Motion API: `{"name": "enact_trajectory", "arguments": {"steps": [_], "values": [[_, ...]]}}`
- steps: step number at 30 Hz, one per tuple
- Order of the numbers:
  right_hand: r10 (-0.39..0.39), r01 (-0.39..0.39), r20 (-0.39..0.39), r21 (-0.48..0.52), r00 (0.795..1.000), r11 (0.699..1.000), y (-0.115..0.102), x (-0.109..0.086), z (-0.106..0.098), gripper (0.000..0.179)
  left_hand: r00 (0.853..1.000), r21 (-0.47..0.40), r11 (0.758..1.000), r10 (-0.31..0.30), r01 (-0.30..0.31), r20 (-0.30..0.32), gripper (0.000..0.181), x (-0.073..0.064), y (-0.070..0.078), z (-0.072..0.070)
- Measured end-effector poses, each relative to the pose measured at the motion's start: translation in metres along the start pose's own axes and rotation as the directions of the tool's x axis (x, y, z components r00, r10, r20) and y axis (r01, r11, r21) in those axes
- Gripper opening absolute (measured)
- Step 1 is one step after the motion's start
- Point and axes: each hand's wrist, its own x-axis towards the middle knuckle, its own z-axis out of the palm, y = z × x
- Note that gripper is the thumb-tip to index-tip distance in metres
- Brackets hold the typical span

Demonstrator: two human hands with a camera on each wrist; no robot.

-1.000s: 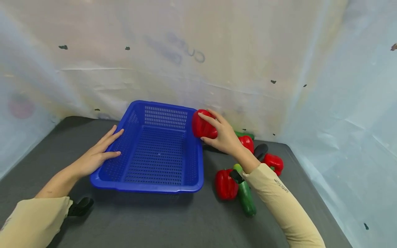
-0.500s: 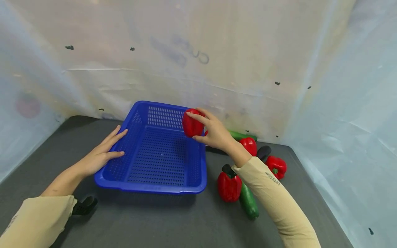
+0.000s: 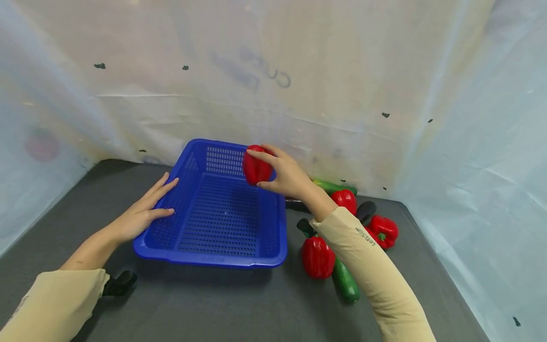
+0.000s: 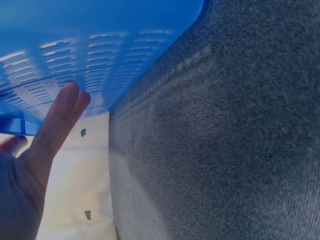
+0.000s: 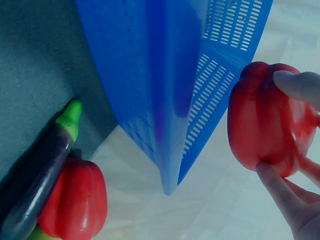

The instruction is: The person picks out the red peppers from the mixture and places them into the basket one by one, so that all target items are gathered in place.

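A red bell pepper (image 3: 255,166) is gripped between the thumb and fingers of my right hand (image 3: 286,173), above the back right part of a blue plastic basket (image 3: 209,259). The right wrist view shows the same bell pepper (image 5: 260,120) apart from the basket wall (image 5: 172,115). My left hand (image 3: 138,216) holds the basket's left side, its thumb and a finger lying over the rim. In the left wrist view two fingers (image 4: 62,107) lie against the outside of the slotted wall (image 4: 105,55). No contents show in the basket.
Right of the basket lie red bell peppers (image 3: 318,257), a green cucumber-like vegetable (image 3: 347,282), another green one (image 3: 335,186) and dark eggplants (image 3: 366,211). One eggplant (image 5: 37,175) shows plainly in the right wrist view. Pale sheeting (image 3: 325,95) rises behind the grey table (image 3: 205,308).
My right hand has carried the red bell pepper leftward, from beside the basket's right rim to above its back right part. The left hand keeps its place on the basket.
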Motion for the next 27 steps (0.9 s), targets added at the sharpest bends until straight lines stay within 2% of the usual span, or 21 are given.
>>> {"name": "enact_trajectory", "arguments": {"steps": [8,18,27], "values": [[0.005,-0.005,0.012,0.016,1.000,1.000,-0.009,0.015,0.006,0.073,1.000,-0.002,1.000,0.002,-0.002,-0.005,0.072,-0.003,0.002,-0.001],[0.000,-0.003,0.039,0.084,0.999,0.997,-0.022,0.039,0.020,0.071,1.000,-0.013,1.000,0.003,-0.004,-0.022,0.072,-0.008,0.002,-0.002],[0.047,-0.052,0.055,0.095,0.997,0.994,-0.024,0.055,0.031,0.071,1.000,-0.010,1.000,0.000,-0.001,-0.029,0.072,-0.007,0.003,0.001]]}}
